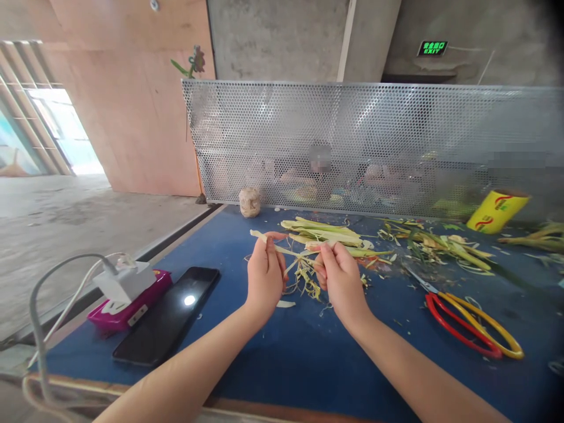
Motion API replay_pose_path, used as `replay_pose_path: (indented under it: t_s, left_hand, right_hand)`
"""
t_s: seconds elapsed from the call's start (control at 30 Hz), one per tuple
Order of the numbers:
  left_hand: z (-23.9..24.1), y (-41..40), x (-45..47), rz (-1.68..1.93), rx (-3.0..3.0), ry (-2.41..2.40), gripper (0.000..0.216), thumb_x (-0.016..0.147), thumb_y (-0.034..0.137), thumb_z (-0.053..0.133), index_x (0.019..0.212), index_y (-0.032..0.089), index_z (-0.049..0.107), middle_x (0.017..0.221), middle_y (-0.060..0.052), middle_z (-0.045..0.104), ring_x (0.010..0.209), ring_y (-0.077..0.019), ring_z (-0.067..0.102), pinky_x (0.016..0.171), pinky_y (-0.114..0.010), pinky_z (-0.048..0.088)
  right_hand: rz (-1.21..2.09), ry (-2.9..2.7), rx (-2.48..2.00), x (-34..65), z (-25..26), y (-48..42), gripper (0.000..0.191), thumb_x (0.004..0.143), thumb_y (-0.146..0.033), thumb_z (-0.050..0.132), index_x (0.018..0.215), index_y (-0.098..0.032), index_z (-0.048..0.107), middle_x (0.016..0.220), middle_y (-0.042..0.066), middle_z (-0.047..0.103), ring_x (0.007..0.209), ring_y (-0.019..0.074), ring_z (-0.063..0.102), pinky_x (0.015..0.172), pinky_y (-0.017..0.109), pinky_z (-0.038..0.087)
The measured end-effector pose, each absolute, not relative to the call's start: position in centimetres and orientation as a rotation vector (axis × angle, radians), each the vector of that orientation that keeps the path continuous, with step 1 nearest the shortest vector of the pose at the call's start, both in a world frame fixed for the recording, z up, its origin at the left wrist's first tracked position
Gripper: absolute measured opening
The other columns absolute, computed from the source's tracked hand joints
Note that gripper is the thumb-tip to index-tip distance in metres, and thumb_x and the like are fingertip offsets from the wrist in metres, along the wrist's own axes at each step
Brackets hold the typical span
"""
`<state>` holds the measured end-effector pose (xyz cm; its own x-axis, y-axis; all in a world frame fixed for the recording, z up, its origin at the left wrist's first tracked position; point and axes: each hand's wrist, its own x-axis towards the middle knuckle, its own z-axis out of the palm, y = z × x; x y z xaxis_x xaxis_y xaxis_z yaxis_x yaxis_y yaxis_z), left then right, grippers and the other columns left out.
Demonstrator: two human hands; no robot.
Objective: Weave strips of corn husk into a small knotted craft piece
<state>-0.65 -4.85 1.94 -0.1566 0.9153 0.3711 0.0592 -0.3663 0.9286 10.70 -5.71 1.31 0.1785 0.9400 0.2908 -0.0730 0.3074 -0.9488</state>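
My left hand (pixel 264 273) is closed, pinching one end of a pale yellow leaf strip (pixel 288 251) above the blue table top (pixel 308 358). My right hand (pixel 339 276) is closed on the other part of the same strip, a little to the right. Frayed yellow-green shreds (pixel 306 279) hang and lie between the two hands. Just beyond them lies a pile of long pale leaf strips (pixel 326 234).
Red and yellow-handled scissors (pixel 467 320) lie to the right. A black phone (pixel 170 314) and a pink box with a white charger (pixel 127 291) sit at left. A fibre ball (pixel 249 201), a yellow roll (pixel 496 211) and more leaves (pixel 445 247) lie before a perforated metal screen (pixel 374 147).
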Motion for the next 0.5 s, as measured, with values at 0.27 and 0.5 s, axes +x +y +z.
replay_pose_path:
  t_s: [0.27,0.5]
  left_hand:
    - [2.18,-4.9,-0.78,1.618,1.462,1.201,0.027,0.089,0.038,0.029,0.086,0.022,0.05,0.036,0.009,0.036,0.024,-0.0074,0.033,0.028,-0.016,0.029]
    - [1.92,-4.82,-0.34,1.669,1.268,1.135,0.024,0.089,0.04,0.026,0.077,0.024,0.037,0.035,0.011,0.033,0.024,-0.0071,0.031,0.026,-0.015,0.026]
  right_hand:
    - [0.948,-1.118,-0.992,10.82,1.24,-5.5,0.026,0.083,-0.041,0.044,0.067,-0.02,0.041,0.047,-0.009,0.028,0.037,0.0052,0.024,0.033,0.017,0.021]
    - [0.972,-1.124,-0.922,10.87,1.34,-5.8,0.026,0.084,-0.042,0.043,0.071,-0.02,0.042,0.046,-0.009,0.03,0.037,0.0051,0.027,0.034,0.016,0.021]
